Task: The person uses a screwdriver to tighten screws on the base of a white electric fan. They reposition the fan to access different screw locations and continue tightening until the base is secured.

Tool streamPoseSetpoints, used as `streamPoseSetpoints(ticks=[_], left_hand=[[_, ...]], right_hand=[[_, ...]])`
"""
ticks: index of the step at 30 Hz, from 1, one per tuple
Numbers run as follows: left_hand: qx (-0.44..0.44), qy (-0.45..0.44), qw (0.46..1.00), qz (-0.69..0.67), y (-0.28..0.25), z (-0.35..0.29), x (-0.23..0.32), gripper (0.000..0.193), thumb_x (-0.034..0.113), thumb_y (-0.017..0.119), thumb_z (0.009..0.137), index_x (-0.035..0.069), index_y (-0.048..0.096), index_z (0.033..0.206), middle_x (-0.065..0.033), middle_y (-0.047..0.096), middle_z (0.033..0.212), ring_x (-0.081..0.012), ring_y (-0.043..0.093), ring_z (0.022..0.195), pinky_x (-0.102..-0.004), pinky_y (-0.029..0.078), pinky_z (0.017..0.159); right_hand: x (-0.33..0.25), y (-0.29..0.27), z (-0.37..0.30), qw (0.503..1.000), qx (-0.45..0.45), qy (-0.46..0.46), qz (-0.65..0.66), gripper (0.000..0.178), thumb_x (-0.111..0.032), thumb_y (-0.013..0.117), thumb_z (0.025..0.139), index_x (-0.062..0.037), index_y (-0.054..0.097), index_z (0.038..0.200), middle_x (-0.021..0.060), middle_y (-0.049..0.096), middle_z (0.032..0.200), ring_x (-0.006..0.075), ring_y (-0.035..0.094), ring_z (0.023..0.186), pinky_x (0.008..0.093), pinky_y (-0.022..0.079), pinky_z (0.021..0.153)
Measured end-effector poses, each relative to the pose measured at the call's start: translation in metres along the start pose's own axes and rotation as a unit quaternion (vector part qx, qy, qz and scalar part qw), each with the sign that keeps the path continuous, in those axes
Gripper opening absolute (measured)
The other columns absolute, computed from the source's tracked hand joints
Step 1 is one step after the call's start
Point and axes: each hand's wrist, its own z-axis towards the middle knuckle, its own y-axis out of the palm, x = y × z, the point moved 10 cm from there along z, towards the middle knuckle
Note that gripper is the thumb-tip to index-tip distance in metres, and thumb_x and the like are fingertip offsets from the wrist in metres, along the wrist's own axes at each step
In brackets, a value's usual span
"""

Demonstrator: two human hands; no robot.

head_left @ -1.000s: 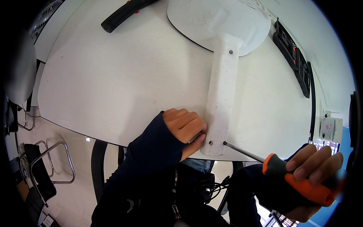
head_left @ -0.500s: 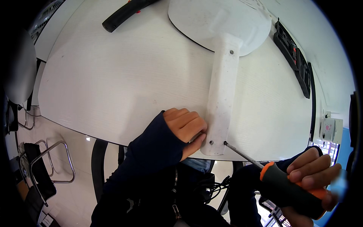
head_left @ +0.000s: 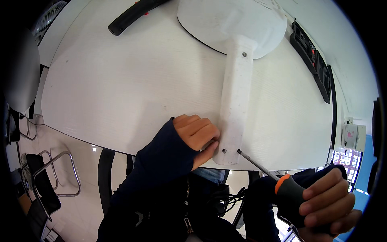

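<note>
A white appliance lies on the table, with a large rounded body at the far side and a long boxy handle reaching toward me. My left hand is closed against the left side of the handle near its near end; its fingertips are partly hidden there. In my right hand is a screwdriver with a dark grip and orange collar. Its shaft slants up to the left, and the tip sits at a dark hole on the handle's near right side. A second screw hole shows beside it.
A black tool with a red button lies at the far left of the white table. Along the right edge stands an open black tool case. Chairs stand on the floor at left, and dark cables hang below the table edge.
My right hand has turned on the screwdriver's grip, its fingers now wrapped further forward around it. The tip stays at the same hole. My left hand holds its place.
</note>
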Motion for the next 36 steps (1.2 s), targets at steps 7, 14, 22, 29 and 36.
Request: streamPoseSetpoints(ticks=[7,14,22,29,36], left_hand=[[-0.002,0.003,1.0,0.008,0.001,0.001,0.001,0.016,0.0,0.069,0.07,0.005,0.057,0.079,-0.0067,0.06,0.073,-0.0227,0.058,0.066,-0.0332,0.041,0.06],[0.014,0.03,0.999,0.005,0.0,0.001,0.004,0.012,0.005,0.065,0.074,0.004,0.054,0.079,-0.0066,0.056,0.071,-0.0228,0.054,0.061,-0.0345,0.041,0.057],[0.004,0.022,1.0,0.012,0.002,0.0,0.002,0.012,0.005,0.066,0.074,0.004,0.055,0.079,-0.0066,0.056,0.071,-0.0223,0.054,0.062,-0.0342,0.041,0.057],[0.01,0.036,0.999,0.006,0.001,0.001,0.005,0.013,0.005,0.066,0.073,0.005,0.055,0.079,-0.0061,0.056,0.071,-0.0219,0.054,0.061,-0.0339,0.041,0.056],[0.001,0.008,1.0,0.005,0.001,0.001,0.001,0.016,0.0,0.069,0.069,0.006,0.057,0.079,-0.0063,0.06,0.07,-0.0215,0.057,0.063,-0.0325,0.04,0.058]], right_hand=[[0.022,-0.005,0.0,0.985,0.164,0.031,0.039,0.049,-0.048,0.047,0.087,-0.0113,0.04,0.118,0.0107,0.049,0.092,0.0209,0.054,0.073,0.0312,0.052,0.058],[0.017,-0.011,-0.007,0.967,0.253,-0.016,-0.023,0.063,-0.05,0.057,0.077,-0.003,0.046,0.118,0.0092,0.046,0.084,0.0193,0.048,0.073,0.0288,0.045,0.045],[0.002,-0.015,-0.005,0.991,0.108,-0.067,0.04,0.035,-0.034,0.044,0.094,-0.0088,0.038,0.118,0.0128,0.052,0.101,0.0259,0.058,0.079,0.0374,0.055,0.069],[0.007,-0.004,-0.001,0.994,-0.014,0.028,0.101,0.03,-0.032,0.039,0.097,-0.0117,0.041,0.118,0.0074,0.048,0.096,0.0202,0.054,0.075,0.0339,0.054,0.065],[0.011,-0.002,0.0,0.992,0.005,0.044,0.121,0.034,-0.035,0.039,0.097,-0.0158,0.039,0.125,0.0062,0.045,0.089,0.0188,0.052,0.068,0.0331,0.052,0.059]])
